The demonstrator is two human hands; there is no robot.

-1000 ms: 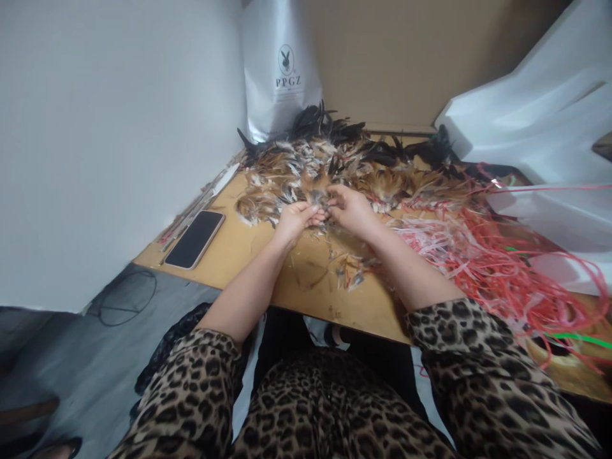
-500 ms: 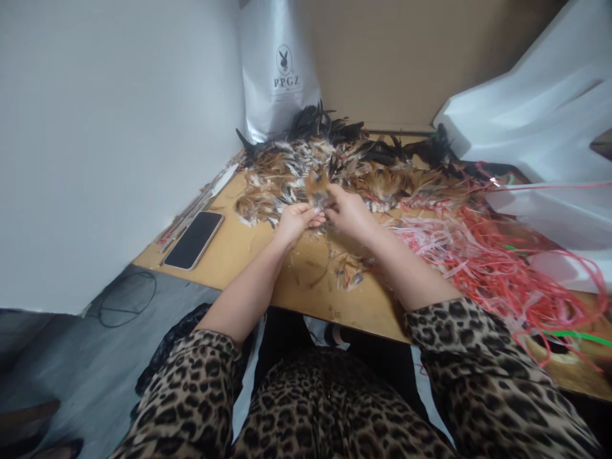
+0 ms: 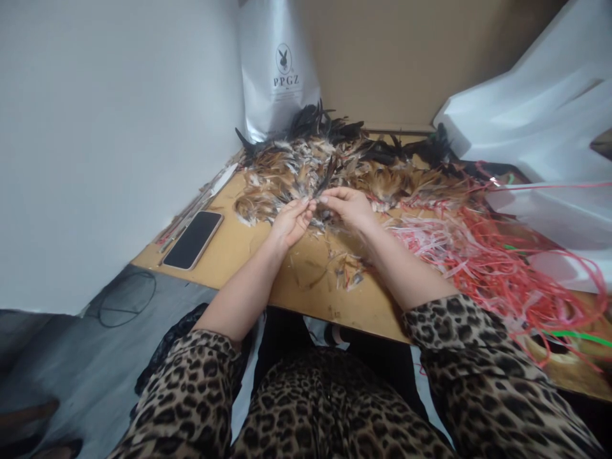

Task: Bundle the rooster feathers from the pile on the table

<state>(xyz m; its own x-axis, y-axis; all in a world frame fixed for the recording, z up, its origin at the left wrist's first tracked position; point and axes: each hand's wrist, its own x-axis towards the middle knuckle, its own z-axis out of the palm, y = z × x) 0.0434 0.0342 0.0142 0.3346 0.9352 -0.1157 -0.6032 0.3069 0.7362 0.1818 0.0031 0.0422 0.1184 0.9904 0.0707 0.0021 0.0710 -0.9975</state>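
Observation:
A dark feather [image 3: 327, 173] points up and away from the fingertips of both my hands. My left hand [image 3: 291, 223] pinches near its base, thumb against fingers. My right hand [image 3: 348, 205] pinches at the same spot, its fingertips almost touching the left ones. Just beyond them spreads a heap of brown, white and black feathers [image 3: 275, 171]. Some of that heap is hidden behind my fingers. Small feather scraps [image 3: 351, 271] lie on the table [image 3: 306, 290] below my wrists.
A phone [image 3: 194, 240] lies at the table's left edge beside a white wall. On the right is a tangle of red and pale plastic strips [image 3: 468, 261]. A silver bag [image 3: 282, 70] stands behind the feathers, and white bags [image 3: 535, 121] fill the back right.
The fluffy brown feather tuft between my fingers no longer shows; a slim dark feather is there now. My left hand has turned slightly, and both hands have shifted a little farther away.

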